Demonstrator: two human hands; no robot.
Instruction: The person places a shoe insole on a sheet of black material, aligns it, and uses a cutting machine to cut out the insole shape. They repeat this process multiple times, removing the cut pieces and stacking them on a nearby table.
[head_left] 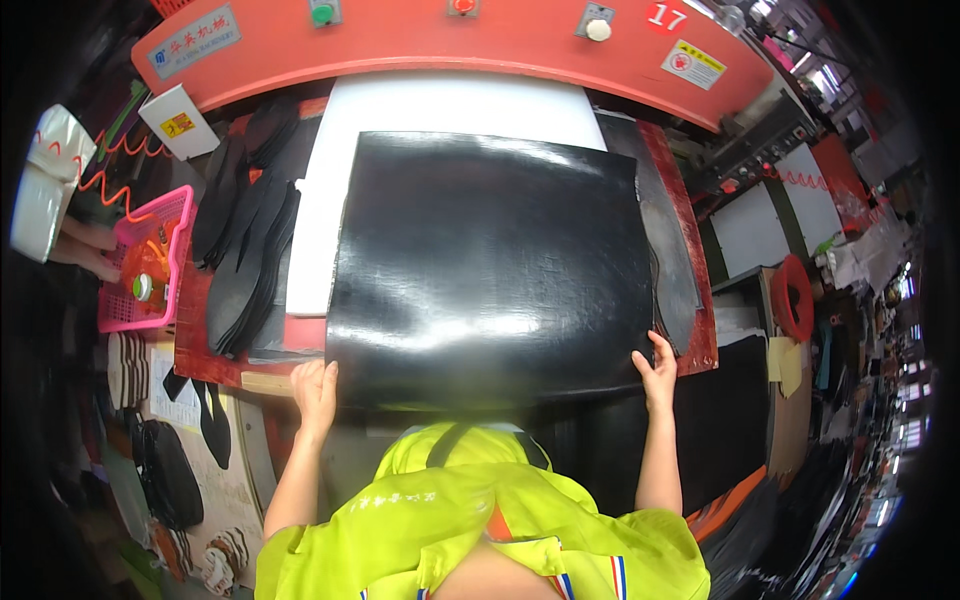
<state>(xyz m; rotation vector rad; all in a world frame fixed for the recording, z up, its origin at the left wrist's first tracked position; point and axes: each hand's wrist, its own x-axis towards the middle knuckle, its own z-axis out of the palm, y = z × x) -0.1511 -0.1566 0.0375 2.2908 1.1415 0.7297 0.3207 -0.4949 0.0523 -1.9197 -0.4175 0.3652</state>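
A large glossy black sheet, like rubber [490,270], lies over a white cutting board [325,215] on the red machine bed. Its near edge overhangs toward my body. My left hand [315,390] is closed on the sheet's near left corner, thumb along the edge. At the near right edge, my right hand [656,370] grips the sheet between thumb and fingers; the fingers are partly spread. Stacks of dark sole-shaped pieces [255,260] sit left of the board. More dark cut pieces [668,235] lie along the right side.
Across the far side runs a red machine beam [450,45] with green, red and white buttons. A pink basket [150,300] stands at the left. Black sheets [720,420] are stacked at the right, near a red ring-shaped object [792,298]. A control panel [750,150] is at the far right.
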